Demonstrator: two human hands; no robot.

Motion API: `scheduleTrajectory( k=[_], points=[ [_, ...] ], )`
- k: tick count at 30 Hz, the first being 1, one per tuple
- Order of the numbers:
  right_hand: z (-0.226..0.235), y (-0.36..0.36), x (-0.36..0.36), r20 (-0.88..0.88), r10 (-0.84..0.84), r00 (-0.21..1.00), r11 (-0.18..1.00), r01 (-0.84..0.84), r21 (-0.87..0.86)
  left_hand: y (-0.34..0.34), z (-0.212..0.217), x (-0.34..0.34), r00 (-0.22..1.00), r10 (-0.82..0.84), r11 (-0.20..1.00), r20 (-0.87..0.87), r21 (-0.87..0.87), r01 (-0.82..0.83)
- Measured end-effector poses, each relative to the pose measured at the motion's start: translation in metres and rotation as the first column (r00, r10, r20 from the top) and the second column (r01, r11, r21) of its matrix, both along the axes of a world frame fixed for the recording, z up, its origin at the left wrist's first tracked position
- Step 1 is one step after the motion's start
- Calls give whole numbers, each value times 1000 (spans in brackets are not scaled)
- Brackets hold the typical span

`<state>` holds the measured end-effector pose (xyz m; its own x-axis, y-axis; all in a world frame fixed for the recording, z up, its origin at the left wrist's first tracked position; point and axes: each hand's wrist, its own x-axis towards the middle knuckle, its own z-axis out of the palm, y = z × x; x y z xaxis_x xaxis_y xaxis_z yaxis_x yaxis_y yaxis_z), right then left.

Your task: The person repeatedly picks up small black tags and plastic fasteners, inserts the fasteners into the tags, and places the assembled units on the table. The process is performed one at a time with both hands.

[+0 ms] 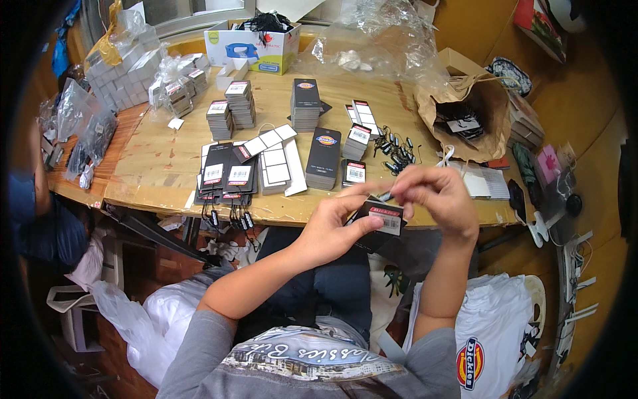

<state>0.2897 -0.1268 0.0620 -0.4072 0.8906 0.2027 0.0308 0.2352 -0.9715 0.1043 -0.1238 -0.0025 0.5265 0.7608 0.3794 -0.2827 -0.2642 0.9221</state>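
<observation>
Over the table's front edge, my left hand [332, 226] grips a black hang tag [387, 218] with a red-topped barcode label, thumb on its face. My right hand [438, 196] is closed in a pinch at the tag's upper edge; a thin dark cord seems to be in its fingertips, though it is mostly hidden. Just beyond lie a loose heap of black tag cords [397, 149] and a stack of black tags [323, 159]. Small barcode cards [353, 173] sit beside that stack. To the left, labelled tags [226, 174] are piled, their cords hanging off the edge.
Further back stand another black tag stack [306, 106], card stacks [240, 105] and a box of cords [252, 48]. A paper bag [465, 120] is at right, white boxes [123, 76] at left. Another person's arm [41, 159] shows at far left. White bagged cloth [166, 312] lies below.
</observation>
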Motion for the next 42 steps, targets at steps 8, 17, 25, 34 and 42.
scheduleTrajectory(
  k=[8, 17, 25, 34, 42],
  points=[
    [-40, -37, 11, -175, 168, 970, 984, -177, -32, -6, -2, -44, 994, -38, 881, 99, -465, 80],
    [-44, -57, -22, -391, 120, 913, 841, 116, 528, -24, -32, -41, 976, -135, 767, 169, -606, 211],
    [-61, -66, -52, -720, -88, 688, 933, 311, 183, -30, -45, -40, 999, -14, 897, -29, -441, 0],
    [-97, -76, -76, -411, -414, 813, 898, 438, -37, -43, -46, -36, 933, 327, 935, -149, -92, -342],
    [-104, -70, -80, -273, -479, 834, 857, 512, 60, -46, -40, -37, 852, 488, 868, -189, 213, -449]
  ],
)
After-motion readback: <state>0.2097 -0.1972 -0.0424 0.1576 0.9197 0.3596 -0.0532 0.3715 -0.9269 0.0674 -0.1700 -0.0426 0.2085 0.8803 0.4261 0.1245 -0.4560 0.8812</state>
